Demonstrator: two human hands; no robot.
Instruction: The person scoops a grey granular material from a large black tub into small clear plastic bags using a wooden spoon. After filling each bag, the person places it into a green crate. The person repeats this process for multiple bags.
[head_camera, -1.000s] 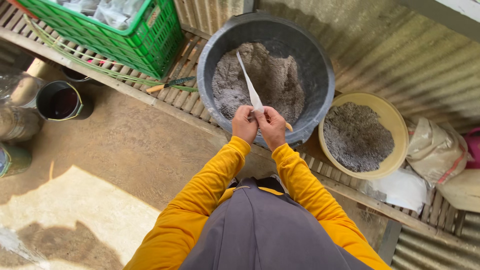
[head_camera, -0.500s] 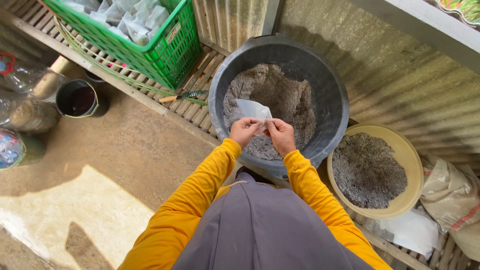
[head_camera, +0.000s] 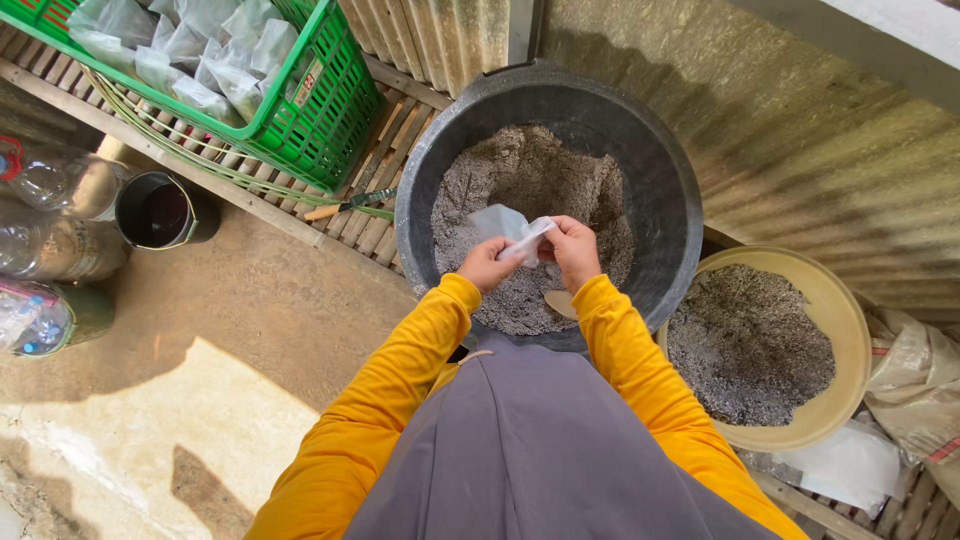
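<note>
Head view: the left hand (head_camera: 487, 264) and the right hand (head_camera: 573, 249) both pinch a small clear plastic bag (head_camera: 507, 226) between closed fingers, close together, above the near side of a large dark tub (head_camera: 680, 210) of grey soil mix (head_camera: 520, 180). A pale scoop tip (head_camera: 560, 303) lies in the mix below the right wrist. A yellow basin (head_camera: 840, 310) of the same mix sits just right of the tub. A green crate (head_camera: 320, 110) of filled bags stands at upper left.
</note>
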